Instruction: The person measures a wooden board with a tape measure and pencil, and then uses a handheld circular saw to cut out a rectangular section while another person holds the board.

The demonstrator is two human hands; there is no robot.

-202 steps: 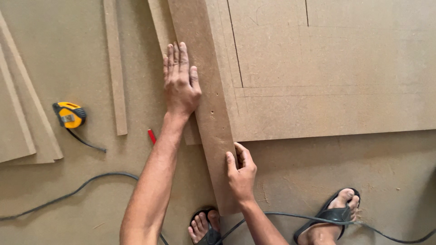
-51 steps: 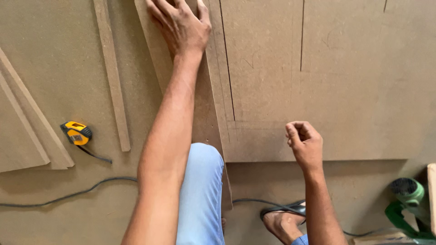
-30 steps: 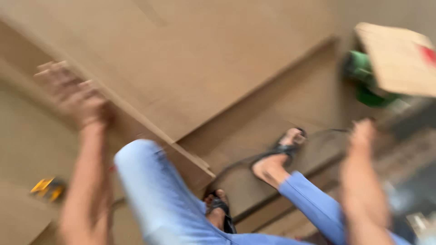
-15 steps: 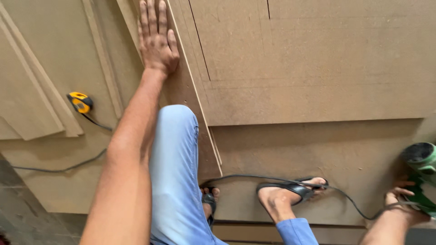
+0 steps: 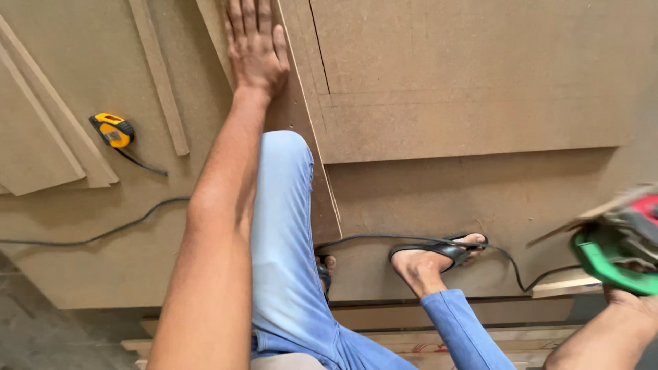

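Head view: left hand (image 5: 255, 51) flat on board strip (image 5: 301, 123) (right hand (image 5: 627, 301) holds green saw (image 5: 610, 257)).

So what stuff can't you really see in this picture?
- Right hand: head view, mostly hidden behind the green power tool and cut by the right edge; its grip cannot be told.
- Green power tool: motion-blurred, so its type is unclear.
- Left hand: fingertips cut off by the top edge.
- Board strip: partly covered by the left arm and knee.
- Yellow tape measure: markings too small.
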